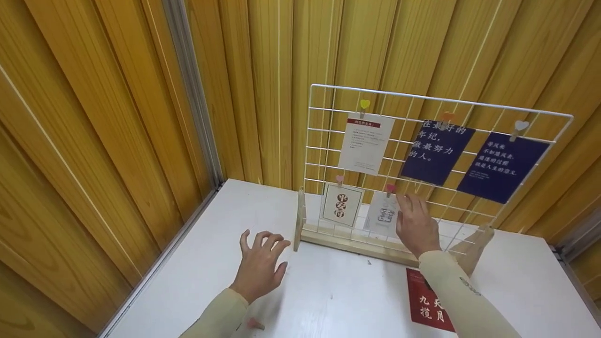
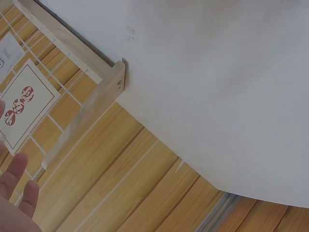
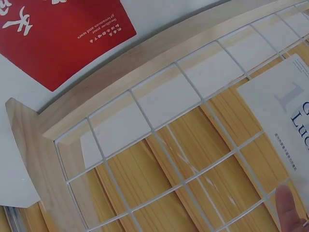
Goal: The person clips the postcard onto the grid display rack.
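Observation:
My right hand (image 1: 419,226) is at the right edge of the white "Good Luck" card (image 1: 381,213), its fingers fairly straight. In the right wrist view one fingertip (image 3: 287,205) lies by that card's edge; whether it touches is unclear. A dark pink clip (image 1: 390,188) is at the card's top, on the white wire grid (image 1: 324,164). My left hand (image 1: 259,267) hovers over the table left of the grid, fingers spread and loosely bent, holding nothing. Nearest it on the grid hangs a cream card with red characters (image 1: 342,205), under a pink heart clip (image 1: 339,180).
Higher on the grid hang a white card with a red header (image 1: 366,145) and two navy cards, a middle one (image 1: 436,157) and a right one (image 1: 504,169). On the white table (image 1: 338,300) lie a red card (image 1: 420,310), partly behind my right forearm, and a pinkish clip (image 1: 255,323).

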The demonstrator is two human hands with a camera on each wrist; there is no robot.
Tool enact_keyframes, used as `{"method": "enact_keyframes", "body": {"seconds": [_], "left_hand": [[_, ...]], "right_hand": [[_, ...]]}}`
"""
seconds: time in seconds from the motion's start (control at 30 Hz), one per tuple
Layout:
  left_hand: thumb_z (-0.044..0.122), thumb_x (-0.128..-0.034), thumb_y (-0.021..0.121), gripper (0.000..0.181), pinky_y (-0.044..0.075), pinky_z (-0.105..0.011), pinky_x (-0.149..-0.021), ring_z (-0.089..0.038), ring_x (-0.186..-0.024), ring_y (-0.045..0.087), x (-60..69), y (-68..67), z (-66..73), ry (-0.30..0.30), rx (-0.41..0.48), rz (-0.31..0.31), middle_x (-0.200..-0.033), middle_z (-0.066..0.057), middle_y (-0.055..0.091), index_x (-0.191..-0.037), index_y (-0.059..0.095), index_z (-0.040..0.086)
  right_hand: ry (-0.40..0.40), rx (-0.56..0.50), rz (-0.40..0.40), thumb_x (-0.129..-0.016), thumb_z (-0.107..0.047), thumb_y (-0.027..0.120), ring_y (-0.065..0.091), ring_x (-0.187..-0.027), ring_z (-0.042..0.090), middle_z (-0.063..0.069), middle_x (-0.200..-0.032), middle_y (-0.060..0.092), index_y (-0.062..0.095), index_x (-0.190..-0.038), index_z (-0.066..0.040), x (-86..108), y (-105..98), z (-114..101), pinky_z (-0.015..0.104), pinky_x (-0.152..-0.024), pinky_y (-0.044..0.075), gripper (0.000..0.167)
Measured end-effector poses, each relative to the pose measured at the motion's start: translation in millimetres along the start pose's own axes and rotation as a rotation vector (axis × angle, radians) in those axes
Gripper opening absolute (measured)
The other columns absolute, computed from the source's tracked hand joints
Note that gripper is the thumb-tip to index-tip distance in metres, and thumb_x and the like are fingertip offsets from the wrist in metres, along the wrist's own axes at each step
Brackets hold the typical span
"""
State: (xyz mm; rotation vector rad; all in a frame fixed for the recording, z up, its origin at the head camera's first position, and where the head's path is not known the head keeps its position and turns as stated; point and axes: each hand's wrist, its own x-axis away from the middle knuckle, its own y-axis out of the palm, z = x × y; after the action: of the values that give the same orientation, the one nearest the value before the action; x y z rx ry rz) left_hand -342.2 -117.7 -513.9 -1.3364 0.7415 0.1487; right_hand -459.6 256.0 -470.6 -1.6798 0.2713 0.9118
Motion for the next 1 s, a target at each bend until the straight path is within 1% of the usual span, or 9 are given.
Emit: {"method": "enact_keyframes", "body": {"seconds": [0.2,0.3,0.4,0.53,0.6,0.67,0.73,0.87,1.0], "left_hand": [[0.029,-0.0812,0.078,0.042,0.017,-0.074,-0.099,-0.028,-0.116,0.048,12.4,4.1,-3.1,-0.031,0.028,-0.002,-0.117,0.001,0.061,-0.120,0.064,0.021],[0.027,-0.0801,0.079,0.041,0.015,-0.074,-0.099,-0.028,-0.116,0.048,18.0,6.5,-4.6,-0.042,0.050,0.002,-0.117,0.001,0.061,-0.118,0.065,0.021],[0.027,-0.0790,0.080,0.041,0.016,-0.074,-0.099,-0.028,-0.115,0.048,23.0,9.7,-6.3,-0.046,0.064,0.006,-0.117,0.002,0.061,-0.117,0.065,0.020],[0.026,-0.0777,0.082,0.043,0.015,-0.074,-0.099,-0.029,-0.115,0.048,27.8,12.2,-7.5,-0.055,0.082,0.006,-0.118,0.001,0.061,-0.116,0.065,0.019],[0.026,-0.0775,0.082,0.043,0.014,-0.074,-0.099,-0.030,-0.115,0.049,29.8,12.8,-7.7,-0.063,0.092,-0.005,-0.118,0.000,0.061,-0.117,0.065,0.019],[0.026,-0.0779,0.081,0.043,0.014,-0.074,-0.099,-0.031,-0.115,0.049,32.3,13.8,-8.0,-0.070,0.098,-0.020,-0.118,0.000,0.061,-0.117,0.065,0.019],[0.026,-0.0782,0.081,0.043,0.013,-0.074,-0.100,-0.030,-0.115,0.048,35.0,14.6,-8.7,-0.082,0.103,-0.036,-0.118,0.001,0.061,-0.117,0.065,0.019],[0.026,-0.0780,0.081,0.043,0.012,-0.073,-0.100,-0.029,-0.116,0.048,42.5,15.9,-10.7,-0.098,0.104,-0.050,-0.118,0.002,0.061,-0.117,0.065,0.020],[0.026,-0.0774,0.082,0.044,0.013,-0.073,-0.100,-0.029,-0.115,0.048,51.1,18.5,-12.1,-0.112,0.103,-0.053,-0.117,0.003,0.061,-0.118,0.065,0.020]], "right_hand": [[-0.022,0.002,-0.031,-0.089,0.000,0.064,0.051,-0.121,0.041,0.023,-0.129,0.055,0.054,-0.133,-0.001,-4.6,-6.2,2.7,0.052,-0.065,0.056,0.046],[-0.028,0.002,-0.051,-0.089,0.000,0.065,0.051,-0.122,0.041,0.023,-0.131,0.054,0.054,-0.134,-0.001,-4.8,-9.1,4.4,0.051,-0.063,0.056,0.047],[-0.055,0.003,-0.059,-0.088,0.000,0.067,0.051,-0.124,0.042,0.022,-0.134,0.054,0.054,-0.134,-0.003,-3.5,-12.6,8.0,0.049,-0.059,0.056,0.048],[-0.113,-0.011,-0.034,-0.087,0.002,0.068,0.051,-0.125,0.042,0.021,-0.137,0.052,0.055,-0.133,-0.004,0.4,-18.6,16.3,0.045,-0.057,0.056,0.048],[-0.133,-0.028,-0.012,-0.087,0.003,0.068,0.052,-0.123,0.042,0.022,-0.136,0.051,0.056,-0.131,-0.003,4.2,-22.0,21.2,0.044,-0.058,0.057,0.046],[-0.149,-0.043,0.007,-0.086,0.004,0.069,0.054,-0.118,0.041,0.022,-0.133,0.052,0.058,-0.128,-0.003,9.0,-25.3,25.8,0.042,-0.057,0.057,0.044],[-0.159,-0.052,0.009,-0.085,0.003,0.071,0.056,-0.114,0.040,0.022,-0.130,0.053,0.060,-0.126,-0.003,14.3,-28.5,29.8,0.041,-0.058,0.057,0.044],[-0.177,-0.038,-0.024,-0.084,-0.001,0.073,0.058,-0.109,0.037,0.020,-0.125,0.055,0.060,-0.126,-0.004,26.9,-33.9,37.2,0.039,-0.059,0.057,0.044],[-0.179,-0.006,-0.064,-0.083,-0.005,0.075,0.060,-0.102,0.034,0.019,-0.120,0.057,0.060,-0.126,-0.004,44.6,-38.1,45.9,0.037,-0.058,0.057,0.045]]}}
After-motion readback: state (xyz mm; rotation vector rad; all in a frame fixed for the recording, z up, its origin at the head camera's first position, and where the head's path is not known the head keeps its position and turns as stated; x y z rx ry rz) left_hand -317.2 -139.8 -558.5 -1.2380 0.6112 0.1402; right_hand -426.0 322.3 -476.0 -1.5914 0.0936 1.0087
